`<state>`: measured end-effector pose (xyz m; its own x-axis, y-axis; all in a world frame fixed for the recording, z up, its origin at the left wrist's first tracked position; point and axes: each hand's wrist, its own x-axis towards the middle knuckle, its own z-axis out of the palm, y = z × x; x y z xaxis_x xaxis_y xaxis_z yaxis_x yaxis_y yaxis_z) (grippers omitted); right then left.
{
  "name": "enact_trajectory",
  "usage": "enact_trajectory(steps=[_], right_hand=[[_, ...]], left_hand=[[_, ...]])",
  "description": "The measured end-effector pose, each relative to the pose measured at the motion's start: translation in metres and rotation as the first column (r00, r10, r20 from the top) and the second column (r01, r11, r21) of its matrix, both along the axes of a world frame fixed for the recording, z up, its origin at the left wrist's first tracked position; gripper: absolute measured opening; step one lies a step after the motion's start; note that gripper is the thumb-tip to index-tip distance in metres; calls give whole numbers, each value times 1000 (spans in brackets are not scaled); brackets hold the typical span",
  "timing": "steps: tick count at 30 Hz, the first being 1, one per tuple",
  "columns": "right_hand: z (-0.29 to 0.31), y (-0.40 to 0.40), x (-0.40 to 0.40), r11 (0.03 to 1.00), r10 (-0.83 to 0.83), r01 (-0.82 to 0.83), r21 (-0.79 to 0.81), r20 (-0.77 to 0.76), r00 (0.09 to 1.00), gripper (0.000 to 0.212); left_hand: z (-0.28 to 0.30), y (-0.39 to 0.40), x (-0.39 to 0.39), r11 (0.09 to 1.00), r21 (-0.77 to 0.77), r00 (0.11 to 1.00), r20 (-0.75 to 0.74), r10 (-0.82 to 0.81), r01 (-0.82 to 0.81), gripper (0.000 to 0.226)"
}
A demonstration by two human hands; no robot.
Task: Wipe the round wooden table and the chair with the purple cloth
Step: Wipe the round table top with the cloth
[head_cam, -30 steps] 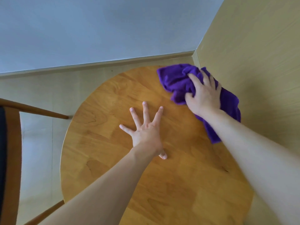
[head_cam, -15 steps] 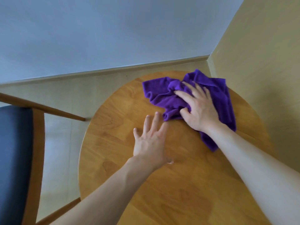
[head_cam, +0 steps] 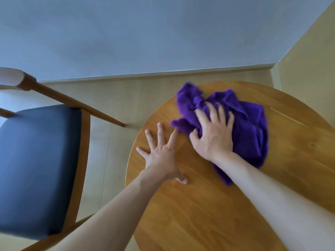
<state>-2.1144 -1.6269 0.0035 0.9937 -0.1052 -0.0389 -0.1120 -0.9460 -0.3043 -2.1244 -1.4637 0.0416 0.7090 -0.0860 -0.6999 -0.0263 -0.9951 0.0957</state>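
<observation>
Black-cushioned wooden chair [head_cam: 39, 165] sat off to the left, just beside the round wooden table [head_cam: 208, 214]. Left hand [head_cam: 162, 153] lay flat on the tabletop, fingers spread wide. Right hand [head_cam: 213, 136] pressed the bunched-up purple cloth [head_cam: 252, 131] onto the table's far side, fingers slightly curled into the fabric.

We saw one round table [head_cam: 217, 205], one chair [head_cam: 36, 169], one purple cloth [head_cam: 250, 127], two hands: left hand [head_cam: 161, 154], right hand [head_cam: 213, 136].
</observation>
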Motion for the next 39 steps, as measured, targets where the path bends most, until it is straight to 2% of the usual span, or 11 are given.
enact_trajectory(steps=[3, 5, 8, 11, 13, 17, 21, 26, 29, 36, 39], right_hand=[[-5, -49, -3, 906, 418, -417, -75, -4, 909, 68], [-7, -90, 10, 878, 462, -460, -134, -13, 887, 69], [-4, -110, 27, 993, 76, -77, -93, -21, 997, 64], [2, -60, 47, 913, -407, 407, 13, -13, 913, 61], [10, -14, 55, 868, -489, 492, 70, -54, 871, 64], [4, 43, 30, 997, -13, 14, 74, -15, 1000, 62], [-3, 10, 22, 963, 237, -240, 126, 40, 971, 51], [-2, 4, 24, 941, -326, 315, 123, 85, 942, 50], [3, 43, 19, 903, -423, 417, 105, 43, 905, 58], [3, 93, -45, 990, 135, -136, 44, 25, 991, 66], [2, 80, -56, 924, 377, -379, 45, 39, 925, 65]], left_hand=[[-1, 2, 0, 1000, 8, 1000, -17, -1, 1, 165], [0, 2, 1, 1000, -3, 1000, -24, 9, -9, 166], [0, 0, 0, 999, -16, 999, -15, 29, -30, 166], [0, -1, 0, 999, -20, 999, -5, 37, -37, 167], [1, -1, 0, 999, -10, 999, -1, 34, -34, 167], [0, 2, -1, 1000, -8, 999, 15, 28, -28, 165], [-2, 6, -5, 998, -60, 997, 76, 28, -23, 162], [-8, 16, -18, 989, -140, 981, 185, 64, -38, 160], [-12, 26, -38, 969, -202, 938, 283, 198, -144, 158], [-18, 42, -102, 797, -516, 722, 416, 553, -314, 128], [-22, 65, -121, 829, -492, 744, 441, 501, -266, 125]])
